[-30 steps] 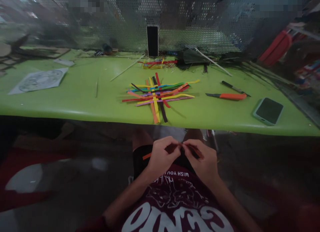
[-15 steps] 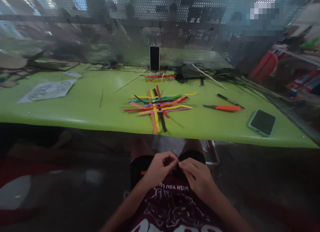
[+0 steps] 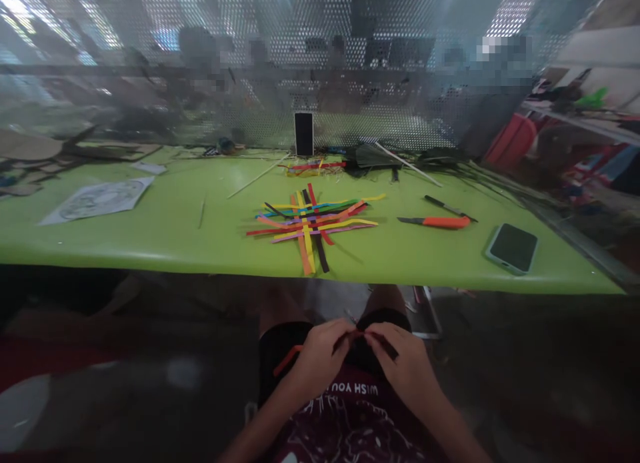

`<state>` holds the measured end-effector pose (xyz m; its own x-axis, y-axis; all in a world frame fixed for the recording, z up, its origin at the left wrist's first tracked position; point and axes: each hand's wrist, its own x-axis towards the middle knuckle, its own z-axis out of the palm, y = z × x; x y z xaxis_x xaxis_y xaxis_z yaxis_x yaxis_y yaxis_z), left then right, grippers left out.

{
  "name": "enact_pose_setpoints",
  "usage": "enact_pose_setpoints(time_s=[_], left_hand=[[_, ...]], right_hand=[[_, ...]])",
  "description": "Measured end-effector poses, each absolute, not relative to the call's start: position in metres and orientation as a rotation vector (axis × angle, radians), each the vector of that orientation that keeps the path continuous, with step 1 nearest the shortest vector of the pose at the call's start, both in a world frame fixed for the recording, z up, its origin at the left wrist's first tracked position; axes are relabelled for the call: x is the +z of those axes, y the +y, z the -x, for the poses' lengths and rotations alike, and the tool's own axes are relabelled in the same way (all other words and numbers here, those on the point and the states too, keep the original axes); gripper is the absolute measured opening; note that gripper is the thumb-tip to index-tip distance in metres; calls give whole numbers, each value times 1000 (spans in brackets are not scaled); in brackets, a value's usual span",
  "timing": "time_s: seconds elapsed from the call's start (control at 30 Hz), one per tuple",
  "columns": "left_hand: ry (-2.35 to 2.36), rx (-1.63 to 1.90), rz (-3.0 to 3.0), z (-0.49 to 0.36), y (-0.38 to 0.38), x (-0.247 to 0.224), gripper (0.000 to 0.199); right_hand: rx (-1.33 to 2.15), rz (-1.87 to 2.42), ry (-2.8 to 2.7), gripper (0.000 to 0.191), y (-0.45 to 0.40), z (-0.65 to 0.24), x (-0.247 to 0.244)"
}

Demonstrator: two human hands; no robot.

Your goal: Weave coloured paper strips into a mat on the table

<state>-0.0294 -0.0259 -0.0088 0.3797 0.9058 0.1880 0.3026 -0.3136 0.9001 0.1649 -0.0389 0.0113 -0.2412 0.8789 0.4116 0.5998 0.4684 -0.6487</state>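
Over my lap, my left hand and my right hand pinch a narrow red strip that spans the small gap between their fingertips. An orange-red strip end shows at the outer side of my left hand; whether it belongs to the same strip, I cannot tell. In front of me on the table lies a loose weave of coloured strips, with yellow, orange, black and red ones crossing several others. Neither hand touches that weave.
The green table carries an orange-handled knife, a dark pen-like tool and a phone on the right. At the back another phone stands upright against a perforated screen. A printed paper lies left.
My hands have drawn slightly apart, and the red strip now shows between them. More of the orange-red end shows by my left hand. The view has tilted up a little.
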Motion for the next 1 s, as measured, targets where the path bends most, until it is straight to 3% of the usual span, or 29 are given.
enact_pose_setpoints(time_s=[0.27, 0.5, 0.83, 1.0], left_hand=[[1180, 897, -1836, 29, -26, -2, 14], [1153, 926, -1818, 32, -23, 6, 18], [1114, 1003, -1979, 30, -31, -1, 19], [1101, 939, -2017, 32, -33, -7, 22]], right_hand=[[788, 1360, -1761, 17, -37, -168, 23], [1309, 1313, -1396, 19, -35, -163, 26], [1313, 1189, -1598, 27, -38, -155, 21], [1508, 1151, -1600, 26, -40, -166, 27]])
